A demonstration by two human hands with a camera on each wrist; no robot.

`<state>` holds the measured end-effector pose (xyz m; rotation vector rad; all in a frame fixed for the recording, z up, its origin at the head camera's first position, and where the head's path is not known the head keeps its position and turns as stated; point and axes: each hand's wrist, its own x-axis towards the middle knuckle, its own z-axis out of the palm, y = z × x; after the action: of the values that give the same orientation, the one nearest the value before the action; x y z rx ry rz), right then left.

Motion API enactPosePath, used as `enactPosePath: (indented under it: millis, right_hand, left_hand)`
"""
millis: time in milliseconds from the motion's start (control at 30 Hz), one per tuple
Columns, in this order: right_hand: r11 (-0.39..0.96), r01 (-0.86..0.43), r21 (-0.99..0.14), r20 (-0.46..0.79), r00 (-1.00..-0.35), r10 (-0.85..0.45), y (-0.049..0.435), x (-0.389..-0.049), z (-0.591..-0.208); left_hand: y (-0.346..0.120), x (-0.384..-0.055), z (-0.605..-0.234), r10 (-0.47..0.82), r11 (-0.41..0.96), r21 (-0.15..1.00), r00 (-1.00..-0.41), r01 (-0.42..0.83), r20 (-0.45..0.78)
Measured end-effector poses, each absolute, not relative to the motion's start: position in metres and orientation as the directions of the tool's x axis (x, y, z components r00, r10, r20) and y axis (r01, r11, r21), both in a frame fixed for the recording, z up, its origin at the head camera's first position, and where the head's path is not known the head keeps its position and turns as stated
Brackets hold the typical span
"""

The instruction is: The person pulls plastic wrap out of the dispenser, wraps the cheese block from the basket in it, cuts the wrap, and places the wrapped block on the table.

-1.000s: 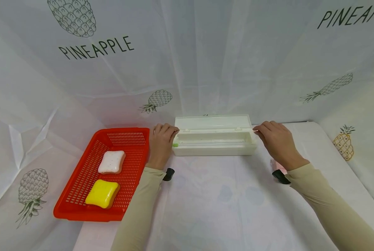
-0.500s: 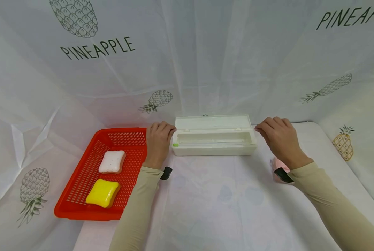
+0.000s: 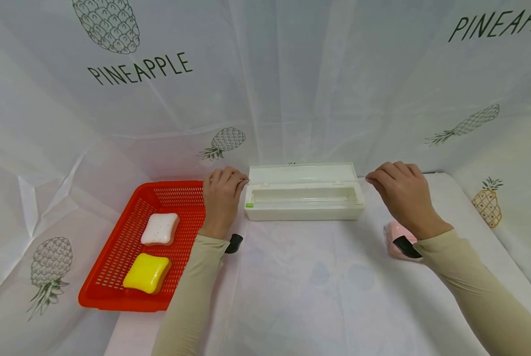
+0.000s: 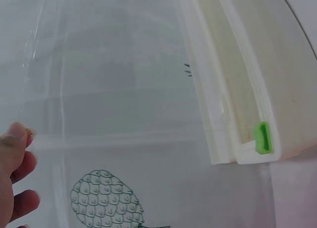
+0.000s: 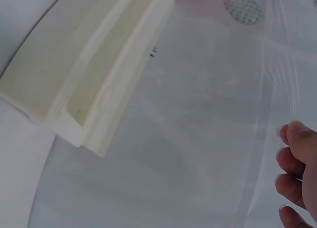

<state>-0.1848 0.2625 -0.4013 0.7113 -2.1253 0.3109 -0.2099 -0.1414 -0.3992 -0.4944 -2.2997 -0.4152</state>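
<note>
A long white cling film dispenser [image 3: 305, 213] stands at the back of the table, its lid [image 3: 302, 173] raised. At its left end is a small green slider [image 4: 263, 138]. My left hand [image 3: 222, 200] is raised just left of the dispenser, and its thumb and forefinger pinch one corner of a clear sheet of cling film [image 4: 33, 47]. Beyond the other end, my right hand [image 3: 405, 198] pinches the film's opposite corner. Fine shiny creases in the film [image 5: 290, 79] run to the right fingertips. In the head view the film is almost invisible.
To the left, a red plastic basket [image 3: 109, 299] holds a white sponge-shaped block [image 3: 159, 229] and a yellow one [image 3: 147, 273]. A pink item [image 3: 396, 242] lies partly hidden under my right wrist. Behind the table hangs a pineapple-print curtain [image 3: 292, 99].
Both hands have drawn apart and slightly up, the left to the left and the right to the right, still pinching the film. More of the pink item shows. The dispenser stays in place.
</note>
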Motion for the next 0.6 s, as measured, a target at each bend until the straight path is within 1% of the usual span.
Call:
enactPosePath:
  millis: [400, 600]
  right_hand:
    - [0.806, -0.592, 0.023, 0.785, -0.489, -0.381, 0.264, -0.176, -0.386]
    - [0.794, -0.607, -0.009, 0.826, -0.452, -0.336, 0.263, -0.175, -0.381]
  left_hand:
    - [-0.143, -0.204, -0.384, 0.244, 0.857, 0.121, -0.601, 0.501, 0.761]
    - [-0.144, -0.202, -0.378, 0.248, 0.854, 0.111, -0.585, 0.508, 0.772]
